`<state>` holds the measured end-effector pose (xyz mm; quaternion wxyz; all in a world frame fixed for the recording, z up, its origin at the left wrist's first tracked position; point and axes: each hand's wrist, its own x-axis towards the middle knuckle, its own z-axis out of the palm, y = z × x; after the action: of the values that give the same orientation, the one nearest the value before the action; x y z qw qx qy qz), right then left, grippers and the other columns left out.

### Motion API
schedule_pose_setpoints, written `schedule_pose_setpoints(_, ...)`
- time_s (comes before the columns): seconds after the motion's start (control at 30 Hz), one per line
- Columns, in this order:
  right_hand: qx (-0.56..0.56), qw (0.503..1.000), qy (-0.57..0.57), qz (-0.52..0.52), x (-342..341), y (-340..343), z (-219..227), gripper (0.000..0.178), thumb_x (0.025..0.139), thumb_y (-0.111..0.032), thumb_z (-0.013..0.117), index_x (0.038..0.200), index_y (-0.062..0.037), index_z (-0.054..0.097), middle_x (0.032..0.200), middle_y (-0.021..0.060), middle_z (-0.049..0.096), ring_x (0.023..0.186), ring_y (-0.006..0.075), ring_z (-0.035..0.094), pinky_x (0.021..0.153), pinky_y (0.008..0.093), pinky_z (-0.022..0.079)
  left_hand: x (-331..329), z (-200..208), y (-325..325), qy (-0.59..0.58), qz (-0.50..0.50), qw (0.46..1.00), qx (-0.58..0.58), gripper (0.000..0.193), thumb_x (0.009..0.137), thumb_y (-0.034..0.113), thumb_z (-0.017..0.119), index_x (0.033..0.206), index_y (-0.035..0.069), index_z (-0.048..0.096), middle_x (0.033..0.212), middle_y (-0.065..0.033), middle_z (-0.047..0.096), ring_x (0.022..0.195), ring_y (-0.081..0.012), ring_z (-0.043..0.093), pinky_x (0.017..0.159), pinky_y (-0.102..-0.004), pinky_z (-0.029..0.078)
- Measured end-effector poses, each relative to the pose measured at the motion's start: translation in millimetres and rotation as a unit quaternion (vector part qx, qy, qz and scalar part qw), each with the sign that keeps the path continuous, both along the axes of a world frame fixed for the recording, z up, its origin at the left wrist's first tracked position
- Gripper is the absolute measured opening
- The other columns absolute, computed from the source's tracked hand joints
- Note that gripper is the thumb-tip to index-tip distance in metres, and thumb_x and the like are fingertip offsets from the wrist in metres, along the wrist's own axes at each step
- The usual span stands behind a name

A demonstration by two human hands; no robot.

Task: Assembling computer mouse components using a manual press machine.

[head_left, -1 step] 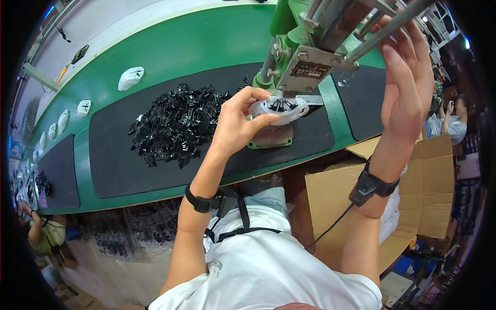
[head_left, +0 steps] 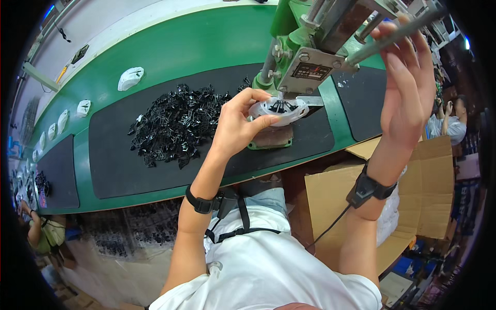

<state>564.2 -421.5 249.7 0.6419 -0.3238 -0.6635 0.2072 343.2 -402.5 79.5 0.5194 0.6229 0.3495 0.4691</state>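
Observation:
My left hand pinches the near left rim of a translucent white plastic shell between thumb and fingers. A black pronged plastic piece sits inside the shell. The shell is under the head of a green hand press, above its base. My right hand is raised on the right, its fingers hooked loosely round the metal press lever. The lever partly hides the fingers. Left of my left hand, a heap of small black plastic pieces lies on the dark mat.
Several white shells stand in a row along the green table. An open cardboard box with white pieces stands below the table edge on the right. Other people work at the far left and far right.
The lever has swung slightly down and to the right, with my right hand following it. My left hand and the shell stay in place.

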Motion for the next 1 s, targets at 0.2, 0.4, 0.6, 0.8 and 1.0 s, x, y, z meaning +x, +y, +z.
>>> schedule_pose_setpoints(0.2, 0.096, 0.995, -0.01, -0.019, -3, -44, -55, 0.044, 0.078, 0.006, 0.052, 0.121, -0.0048, 0.048, 0.116, 0.02, 0.055, 0.125, 0.0408, 0.047, 0.114, 0.0574, 0.026, 4, -5, -6, -0.057, 0.014, 0.998, 0.012, 0.039, 0.077, 0.0, 0.079, 0.112, -0.002, 0.062, 0.12, -0.0122, 0.063, 0.108, -0.0179, 0.063, 0.093, -0.0294, 0.05)
schedule_pose_setpoints(0.4, 0.077, 0.989, -0.02, -0.123, -21, -63, -91, 0.037, 0.076, 0.012, 0.045, 0.103, -0.012, 0.038, 0.112, 0.0147, 0.052, 0.124, 0.0405, 0.048, 0.112, 0.0599, 0.026, 4, -9, -3, -0.072, 0.014, 0.997, 0.018, 0.041, 0.075, -0.002, 0.08, 0.112, -0.002, 0.063, 0.12, -0.0119, 0.063, 0.11, -0.0173, 0.062, 0.095, -0.0297, 0.049)
schedule_pose_setpoints(0.6, 0.131, 0.969, -0.109, -0.176, -18, -58, -130, 0.036, 0.075, 0.013, 0.049, 0.094, -0.0141, 0.035, 0.12, 0.0155, 0.048, 0.132, 0.0453, 0.039, 0.113, 0.0597, 0.028, 6, -10, -3, -0.082, 0.027, 0.996, 0.004, 0.041, 0.076, -0.002, 0.079, 0.113, -0.001, 0.063, 0.12, -0.0111, 0.063, 0.11, -0.0168, 0.061, 0.096, -0.0294, 0.049)
schedule_pose_setpoints(0.8, 0.145, 0.958, -0.123, -0.216, -20, -54, -144, 0.038, 0.075, 0.013, 0.051, 0.094, -0.0157, 0.036, 0.122, 0.0162, 0.049, 0.132, 0.0434, 0.039, 0.114, 0.0607, 0.027, 6, -10, -4, -0.067, 0.024, 0.996, 0.048, 0.042, 0.076, 0.001, 0.08, 0.114, -0.001, 0.062, 0.119, -0.0103, 0.063, 0.109, -0.0165, 0.061, 0.095, -0.0294, 0.049)
schedule_pose_setpoints(1.0, 0.149, 0.976, -0.072, -0.142, -16, -41, -65, 0.034, 0.083, 0.0, 0.055, 0.117, -0.0038, 0.049, 0.121, 0.0121, 0.054, 0.117, 0.0322, 0.053, 0.108, 0.0478, 0.036, 4, -4, 2, -0.022, 0.001, 0.999, 0.03, 0.041, 0.076, 0.001, 0.08, 0.113, -0.001, 0.062, 0.12, -0.0101, 0.063, 0.111, -0.0163, 0.06, 0.096, -0.0301, 0.048)
